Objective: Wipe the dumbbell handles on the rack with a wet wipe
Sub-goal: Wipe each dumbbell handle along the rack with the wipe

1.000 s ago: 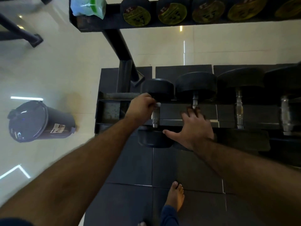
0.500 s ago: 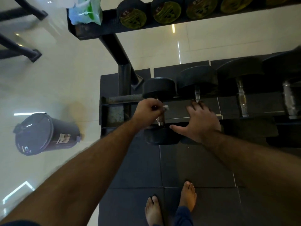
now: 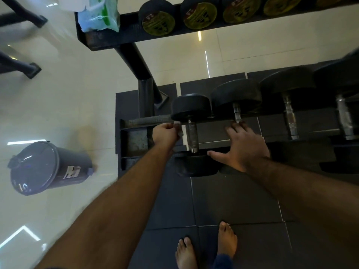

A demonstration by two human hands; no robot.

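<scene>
Black dumbbells lie in a row on the lower shelf of the rack [image 3: 147, 121]. The leftmost dumbbell [image 3: 191, 109] shows its bare metal handle [image 3: 192, 135]. My left hand [image 3: 165, 133] holds a small white wet wipe [image 3: 179, 131] just left of that handle, off the metal. My right hand [image 3: 242, 146] rests flat with spread fingers on the second dumbbell [image 3: 236, 96], covering most of its handle. Two more dumbbell handles [image 3: 289, 119] show to the right.
A grey lidded bin [image 3: 44, 167] stands on the pale floor at the left. A green and white wipes pack [image 3: 99, 14] sits on the upper shelf beside smaller dumbbells [image 3: 157, 18] with yellow ends. My bare feet [image 3: 227, 241] stand on black floor mats.
My left hand has come off the leftmost dumbbell's handle and drawn left with the wipe. The right hand has stayed on the second dumbbell. The view has shifted back a little.
</scene>
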